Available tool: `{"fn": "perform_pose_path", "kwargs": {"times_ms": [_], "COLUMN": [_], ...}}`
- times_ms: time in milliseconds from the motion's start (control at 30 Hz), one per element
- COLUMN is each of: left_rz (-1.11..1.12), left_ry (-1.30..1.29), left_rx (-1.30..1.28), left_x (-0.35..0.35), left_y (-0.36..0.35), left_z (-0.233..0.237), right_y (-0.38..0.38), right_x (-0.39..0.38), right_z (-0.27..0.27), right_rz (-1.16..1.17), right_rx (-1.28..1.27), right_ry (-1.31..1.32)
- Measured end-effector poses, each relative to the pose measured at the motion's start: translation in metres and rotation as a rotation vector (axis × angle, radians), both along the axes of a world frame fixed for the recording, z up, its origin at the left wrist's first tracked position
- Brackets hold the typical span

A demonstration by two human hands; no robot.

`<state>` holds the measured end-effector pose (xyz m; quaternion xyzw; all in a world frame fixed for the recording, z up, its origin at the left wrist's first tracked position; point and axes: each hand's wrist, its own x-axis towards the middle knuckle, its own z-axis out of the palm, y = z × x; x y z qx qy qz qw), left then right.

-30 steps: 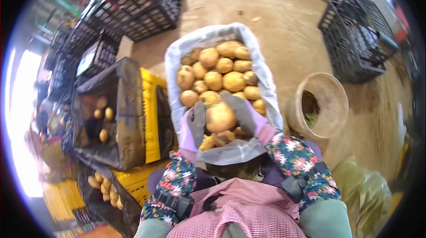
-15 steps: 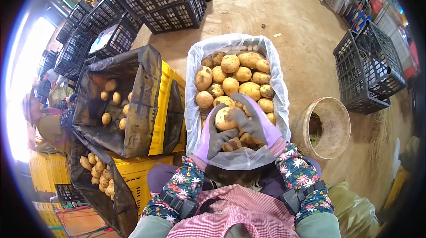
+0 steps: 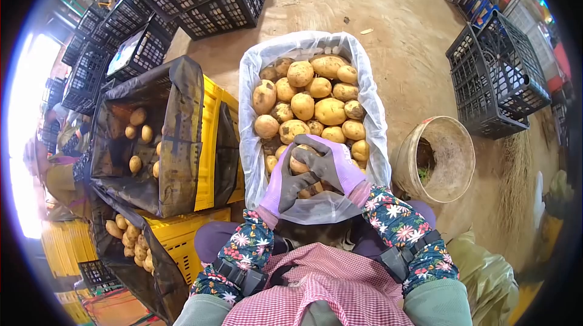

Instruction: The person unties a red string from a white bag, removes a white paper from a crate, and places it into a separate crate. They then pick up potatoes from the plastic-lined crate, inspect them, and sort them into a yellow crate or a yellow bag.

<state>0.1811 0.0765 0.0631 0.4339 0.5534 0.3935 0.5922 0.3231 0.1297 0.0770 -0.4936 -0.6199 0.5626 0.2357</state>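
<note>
Both hands wear purple gloves with grey palms and meet over the near end of a crate (image 3: 376, 104) lined with white plastic. A potato (image 3: 299, 164) is held between them, mostly covered by the fingers. My left hand (image 3: 288, 184) wraps its left and lower side. My right hand (image 3: 328, 165) lies over its top and right side. Yellow-brown potatoes (image 3: 302, 105), some with dark soil patches, fill the crate beyond the hands. What lies directly under the hands is largely hidden.
Left stand yellow crates (image 3: 209, 144) with dark liners, holding several potatoes (image 3: 135, 164). A whitish bucket (image 3: 425, 187) with some debris sits right of the lined crate. Black crates (image 3: 495, 77) stand further right, and stacked black crates (image 3: 221, 19) at upper left. Another person (image 3: 61, 171) is at far left.
My right hand has closed over the top of the potato, which showed openly between both hands before. The whole view has shifted slightly, with the scene now a little further left.
</note>
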Motion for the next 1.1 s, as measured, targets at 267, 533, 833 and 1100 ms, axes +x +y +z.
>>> {"fn": "perform_pose_path", "kwargs": {"times_ms": [267, 533, 833, 1100], "left_rz": [0.016, 0.062, 0.058, 0.298], "left_ry": [-0.076, -0.223, -0.209, -0.02], "left_rx": [0.141, 0.33, 0.197, 0.234], "left_x": [-0.002, -0.019, -0.019, 0.002], "left_y": [-0.001, 0.005, 0.004, -0.005], "left_z": [0.003, 0.003, 0.002, 0.021], "right_y": [0.012, 0.015, 0.018, -0.003], "right_x": [0.005, 0.009, 0.012, 0.005], "right_z": [-0.022, -0.002, -0.022, -0.016], "right_rz": [-0.128, -0.043, -0.032, 0.123], "right_rx": [-0.049, 0.074, -0.327, -0.216], "right_ry": [0.026, 0.374, 0.673, 0.648]}}
